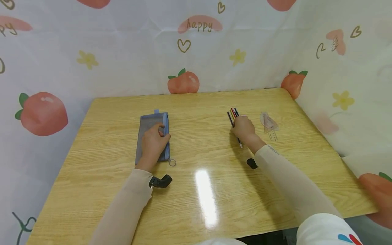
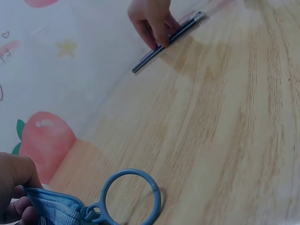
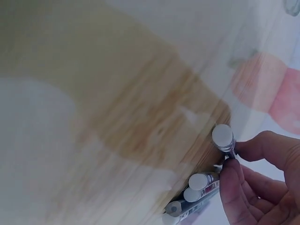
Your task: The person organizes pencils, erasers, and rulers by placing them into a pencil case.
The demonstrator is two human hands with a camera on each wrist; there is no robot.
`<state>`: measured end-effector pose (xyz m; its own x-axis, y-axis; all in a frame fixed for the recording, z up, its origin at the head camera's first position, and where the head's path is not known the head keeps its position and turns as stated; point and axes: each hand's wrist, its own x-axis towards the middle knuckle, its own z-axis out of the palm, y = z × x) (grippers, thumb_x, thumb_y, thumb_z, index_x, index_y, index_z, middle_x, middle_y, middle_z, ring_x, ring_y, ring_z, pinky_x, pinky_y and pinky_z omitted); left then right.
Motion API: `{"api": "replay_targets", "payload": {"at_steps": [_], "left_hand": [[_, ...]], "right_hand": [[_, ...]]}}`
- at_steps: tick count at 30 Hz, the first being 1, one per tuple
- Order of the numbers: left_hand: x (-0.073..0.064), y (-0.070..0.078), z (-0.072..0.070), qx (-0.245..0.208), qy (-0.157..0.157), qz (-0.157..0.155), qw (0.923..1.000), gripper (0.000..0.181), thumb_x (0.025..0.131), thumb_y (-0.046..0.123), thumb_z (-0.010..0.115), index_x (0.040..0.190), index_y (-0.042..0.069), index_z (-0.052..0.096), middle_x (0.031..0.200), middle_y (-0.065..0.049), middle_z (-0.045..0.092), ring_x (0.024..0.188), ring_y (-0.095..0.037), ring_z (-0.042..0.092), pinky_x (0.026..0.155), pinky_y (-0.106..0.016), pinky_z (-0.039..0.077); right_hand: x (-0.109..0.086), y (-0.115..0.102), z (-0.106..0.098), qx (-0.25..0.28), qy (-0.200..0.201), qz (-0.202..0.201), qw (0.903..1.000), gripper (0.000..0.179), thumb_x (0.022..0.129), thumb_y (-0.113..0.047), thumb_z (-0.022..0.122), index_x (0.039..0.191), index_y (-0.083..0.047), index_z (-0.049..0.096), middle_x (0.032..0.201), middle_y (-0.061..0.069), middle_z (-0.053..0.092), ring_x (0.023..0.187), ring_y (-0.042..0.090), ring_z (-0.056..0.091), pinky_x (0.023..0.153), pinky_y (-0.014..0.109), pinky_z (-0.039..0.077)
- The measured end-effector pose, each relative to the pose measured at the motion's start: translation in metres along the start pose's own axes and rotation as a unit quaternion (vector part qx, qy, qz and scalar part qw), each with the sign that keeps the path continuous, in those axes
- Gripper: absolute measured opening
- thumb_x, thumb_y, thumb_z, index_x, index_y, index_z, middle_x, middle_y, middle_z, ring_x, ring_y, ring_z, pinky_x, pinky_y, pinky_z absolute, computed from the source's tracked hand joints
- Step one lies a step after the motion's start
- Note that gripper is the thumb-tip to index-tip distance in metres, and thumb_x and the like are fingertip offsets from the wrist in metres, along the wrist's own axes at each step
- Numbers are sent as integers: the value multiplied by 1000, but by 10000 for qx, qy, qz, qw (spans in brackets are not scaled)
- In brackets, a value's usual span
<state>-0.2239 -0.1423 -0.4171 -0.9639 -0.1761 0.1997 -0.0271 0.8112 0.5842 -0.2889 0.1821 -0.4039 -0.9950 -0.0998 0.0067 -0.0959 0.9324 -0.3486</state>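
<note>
White sleeve (image 1: 327,229) sat nearer cam than mesh zip pouch (image 1: 150,123). L hand (image 1: 153,143) gripped pouch; R hand (image 1: 245,130), R of pouch, pinched pencil (image 3: 222,136), other pencils (image 3: 198,182) alongside.

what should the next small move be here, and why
Probably lift the pinched pencil toward the blue pouch: the right hand has it between thumb and finger, beside the other pencils, while the left hand holds the pouch's edge.
</note>
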Motion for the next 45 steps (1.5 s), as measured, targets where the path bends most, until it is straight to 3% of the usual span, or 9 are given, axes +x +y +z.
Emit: {"api": "replay_targets", "payload": {"at_steps": [4, 8, 13, 20, 22, 26, 28, 41, 45], "left_hand": [[-1, -2, 2, -136, 50, -45, 9999, 41, 78, 27, 64, 117, 16, 57, 72, 3, 56, 54, -16, 50, 45, -29, 41], [-1, -3, 4, -215, 91, -110, 9997, 43, 78, 28, 63, 118, 16, 56, 72, 3, 56, 55, -16, 51, 46, -29, 41], [0, -2, 5, -256, 156, -181, 9994, 43, 78, 29, 62, 119, 17, 56, 72, 3, 56, 56, -16, 51, 46, -29, 42], [2, 1, 6, -317, 289, -135, 9990, 38, 78, 28, 63, 114, 17, 59, 70, 3, 55, 55, -16, 50, 46, -29, 42], [2, 3, 7, -325, 352, -100, 9988, 36, 78, 27, 64, 113, 18, 60, 69, 3, 56, 55, -16, 50, 45, -29, 41], [1, 6, 7, -345, 403, -11, 9986, 35, 78, 27, 64, 112, 18, 61, 68, 3, 56, 54, -16, 50, 45, -29, 41], [1, 7, 8, -384, 403, -9, 9985, 35, 77, 27, 64, 111, 18, 61, 68, 3, 56, 54, -16, 50, 45, -29, 41], [-5, 11, 9, -680, 408, -79, 9968, 36, 76, 25, 62, 111, 17, 61, 69, 2, 56, 54, -15, 50, 46, -28, 42], [-5, 15, 10, -787, 395, -72, 9961, 36, 76, 25, 61, 111, 17, 61, 69, 2, 56, 53, -14, 50, 45, -27, 42]], "right_hand": [[-1, -1, -1, 21, 12, -24, 10000, 27, 74, -5, 58, 54, -11, 41, 48, -1, 32, 42, 11, 30, 36, 23, 25], [-1, 1, 0, 334, 70, -121, 9993, 6, 76, -8, 61, 71, -4, 62, 61, 5, 53, 50, 15, 46, 42, 26, 40], [1, 3, -1, 1510, -44, 145, 9884, 27, 81, -15, 63, 102, 1, 64, 94, 16, 63, 76, 25, 60, 63, 35, 53], [2, -1, -3, 2947, -624, 858, 9497, 32, 84, -19, 61, 111, -1, 58, 102, 15, 58, 79, 24, 60, 70, 35, 55], [3, -3, -4, 3421, -824, 1069, 9299, 35, 85, -17, 60, 115, 0, 56, 105, 15, 55, 80, 23, 59, 75, 37, 53], [5, -8, -1, 4407, -1078, 1495, 8785, 37, 85, -11, 59, 119, 1, 53, 104, 15, 53, 70, 18, 58, 78, 40, 52], [5, -11, 1, 4667, -1167, 1585, 8622, 37, 84, -9, 59, 119, 1, 53, 101, 15, 55, 65, 15, 59, 77, 39, 53], [-3, -37, 14, 5324, -1439, 1678, 8171, 35, 83, -5, 60, 118, 1, 55, 93, 13, 59, 61, 11, 59, 69, 30, 55], [-4, -42, 18, 5438, -1537, 1584, 8097, 36, 83, -4, 60, 118, 2, 54, 91, 11, 59, 61, 12, 59, 71, 32, 55]]}}
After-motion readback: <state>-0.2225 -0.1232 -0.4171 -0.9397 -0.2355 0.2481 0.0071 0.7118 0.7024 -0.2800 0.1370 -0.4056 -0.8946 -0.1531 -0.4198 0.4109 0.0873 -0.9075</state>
